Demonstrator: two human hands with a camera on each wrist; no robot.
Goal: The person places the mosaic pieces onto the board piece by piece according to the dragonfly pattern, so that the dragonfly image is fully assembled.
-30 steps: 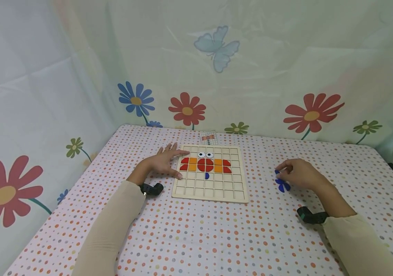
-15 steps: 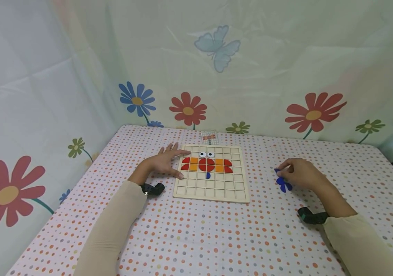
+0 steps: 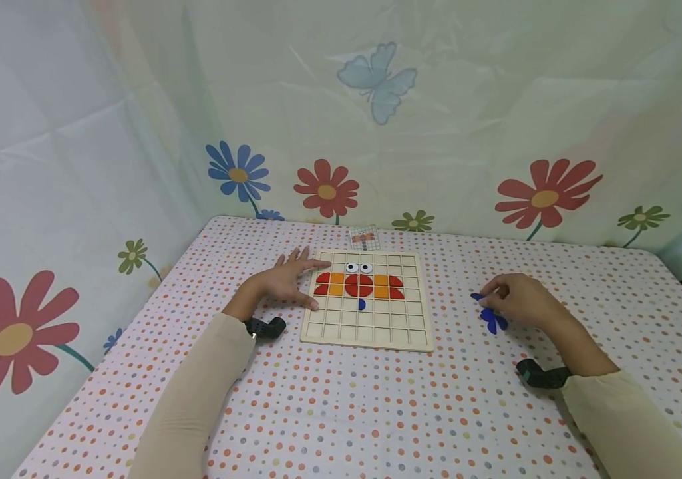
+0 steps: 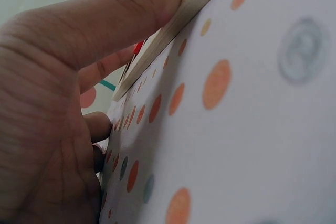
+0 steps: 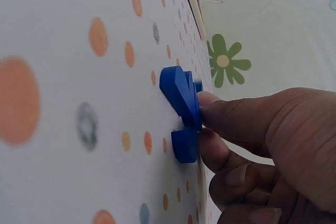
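Note:
My left hand [image 3: 281, 283] spreads its fingers at the left edge of a wooden grid board [image 3: 400, 338], thumb and forefinger resting on the rim. In the left wrist view the thumb lies along the board's wooden edge [image 4: 168, 36]. On the board sit red quarter-circle tiles [image 3: 358, 286], orange square tiles [image 3: 380, 287], two eye tiles [image 3: 358, 268] and one blue rounded tile [image 3: 361, 304]. To the right, my right hand [image 3: 523, 301] pinches a blue rounded tile [image 3: 476, 296] between thumb and forefinger, close over several loose blue tiles [image 3: 492, 320]. Blue tiles [image 5: 176, 90] overlap in the right wrist view.
A small pattern card [image 3: 364, 237] lies behind the board. A dotted cloth [image 3: 352, 412] covers the table. Flowered curtain [image 3: 460, 133] hangs behind the table and on its left side. Dark camera mounts [image 3: 541, 374] sit on both wrists.
The blue tile at my right fingertips has turned and shifted slightly left. The left hand stays at the board's edge. The whole view has moved very slightly.

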